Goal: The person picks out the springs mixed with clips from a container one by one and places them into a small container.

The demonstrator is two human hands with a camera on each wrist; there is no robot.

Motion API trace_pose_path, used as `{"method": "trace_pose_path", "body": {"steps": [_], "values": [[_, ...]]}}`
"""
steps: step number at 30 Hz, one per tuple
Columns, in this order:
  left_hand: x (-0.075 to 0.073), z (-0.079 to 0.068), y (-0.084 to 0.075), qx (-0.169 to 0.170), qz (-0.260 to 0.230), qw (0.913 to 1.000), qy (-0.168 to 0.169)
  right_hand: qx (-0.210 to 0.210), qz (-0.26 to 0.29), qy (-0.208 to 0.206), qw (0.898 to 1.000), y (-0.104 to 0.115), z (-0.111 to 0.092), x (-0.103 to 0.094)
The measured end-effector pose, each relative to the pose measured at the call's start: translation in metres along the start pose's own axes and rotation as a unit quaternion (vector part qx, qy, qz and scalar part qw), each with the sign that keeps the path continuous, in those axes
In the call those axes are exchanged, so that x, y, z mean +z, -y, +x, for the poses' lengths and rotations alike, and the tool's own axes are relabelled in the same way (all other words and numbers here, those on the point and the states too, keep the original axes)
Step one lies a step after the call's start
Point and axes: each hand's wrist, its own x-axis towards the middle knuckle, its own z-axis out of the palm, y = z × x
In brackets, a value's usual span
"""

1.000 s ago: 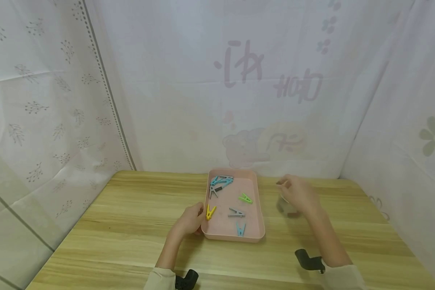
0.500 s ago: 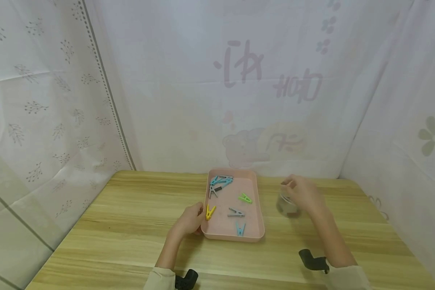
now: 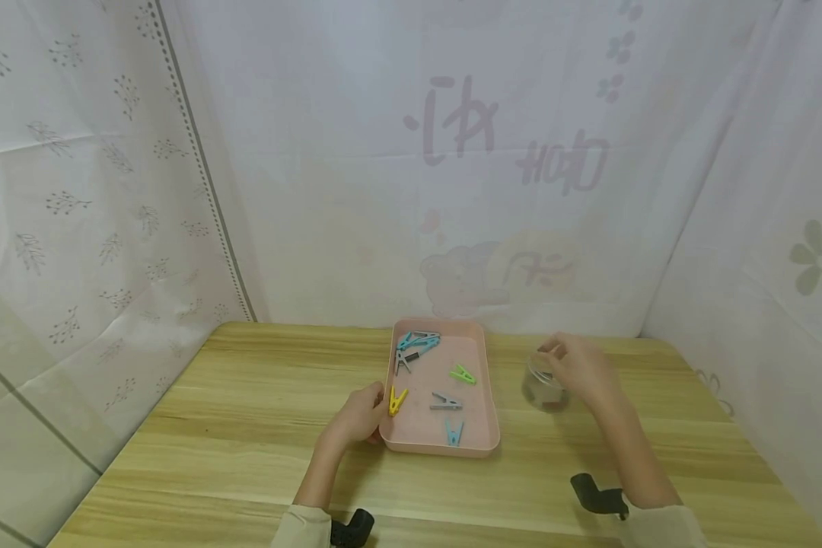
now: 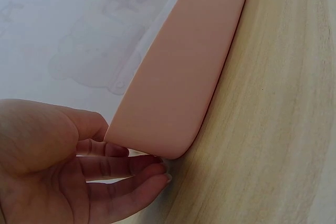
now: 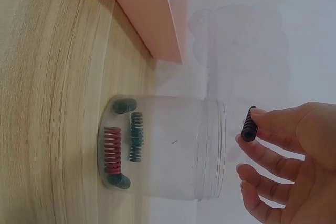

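My left hand grips the left side of a pink tray, with thumb and fingers at its corner in the left wrist view. Between thumb and fingertip, my right hand pinches a small dark coil spring. It hovers just outside the mouth of a clear plastic jar, not touching it. Inside the jar, at its bottom, lie a red spring and several dark green springs. In the head view the jar stands right of the tray, partly behind my right hand.
The tray holds clothespins: a yellow one, a green one, a grey one, a light blue one and a blue and grey cluster. A patterned curtain hangs behind the wooden table.
My right hand has shifted slightly to the right over the jar, still pinching the spring, and more of the jar shows. My left hand and the tray have stayed practically in place.
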Motion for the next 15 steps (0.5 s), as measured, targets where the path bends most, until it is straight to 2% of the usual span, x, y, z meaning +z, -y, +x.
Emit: {"method": "trace_pose_path", "body": {"steps": [15], "values": [[-0.0003, -0.0013, -0.0005, 0.000, -0.005, 1.0000, -0.001, -0.005, -0.006, -0.003, 1.000, -0.0051, -0.0040, 0.0005]]}}
